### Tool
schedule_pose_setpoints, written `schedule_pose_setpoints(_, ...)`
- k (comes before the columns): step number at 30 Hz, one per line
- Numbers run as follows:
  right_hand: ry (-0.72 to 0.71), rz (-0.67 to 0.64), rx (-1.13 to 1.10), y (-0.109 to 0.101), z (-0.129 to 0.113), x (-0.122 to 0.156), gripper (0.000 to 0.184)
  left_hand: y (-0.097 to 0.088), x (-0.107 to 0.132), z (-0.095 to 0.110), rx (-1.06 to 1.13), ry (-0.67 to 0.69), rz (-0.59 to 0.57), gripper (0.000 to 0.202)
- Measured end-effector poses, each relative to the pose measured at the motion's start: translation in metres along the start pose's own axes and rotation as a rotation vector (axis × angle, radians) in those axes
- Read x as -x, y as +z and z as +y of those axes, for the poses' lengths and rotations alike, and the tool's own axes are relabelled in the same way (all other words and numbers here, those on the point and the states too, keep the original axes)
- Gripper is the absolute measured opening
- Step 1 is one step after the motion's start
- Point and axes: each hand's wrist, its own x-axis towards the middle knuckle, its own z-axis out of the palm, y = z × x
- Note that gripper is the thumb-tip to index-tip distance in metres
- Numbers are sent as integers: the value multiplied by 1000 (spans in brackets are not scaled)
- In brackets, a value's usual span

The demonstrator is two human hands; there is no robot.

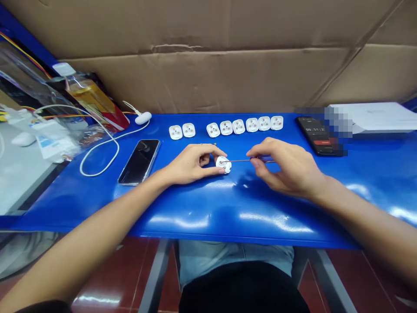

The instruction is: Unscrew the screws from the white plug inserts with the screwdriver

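Note:
My left hand (192,163) pinches a small round white plug (223,164) between thumb and fingers, just above the blue tabletop (208,213). My right hand (280,165) holds a slim screwdriver (237,161) by its dark handle, which the fingers mostly hide. Its thin metal shaft runs level to the left, and the tip meets the top of the plug. Behind my hands lies a row of several white plug parts (238,126), each with small metal contacts.
A black smartphone (139,161) lies left of my left hand, and a second phone (317,135) showing a timer lies at the far right. A white cable (99,148) loops at the left near a plastic bag (42,130). Cardboard (208,74) stands behind the table.

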Motion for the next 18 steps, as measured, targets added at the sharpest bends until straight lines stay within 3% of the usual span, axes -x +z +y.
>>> schedule_pose_setpoints(7, -48, 9, -42, 0, 1, -1, 21, -1, -1, -1, -24, 27, -28, 44)
schedule_pose_setpoints(11, -28, 81, -46, -1, 1, -1, 23, -2, -1, -3, -36, 63, -29, 49)
schedule_pose_setpoints(14, -42, 122, -54, -1, 2, -1, 23, -2, 0, -5, -21, 78, 39, 54)
schedule_pose_setpoints(18, -80, 156, -43, 1, 3, -1, 23, -1, -1, -6, -21, 130, 203, 34)
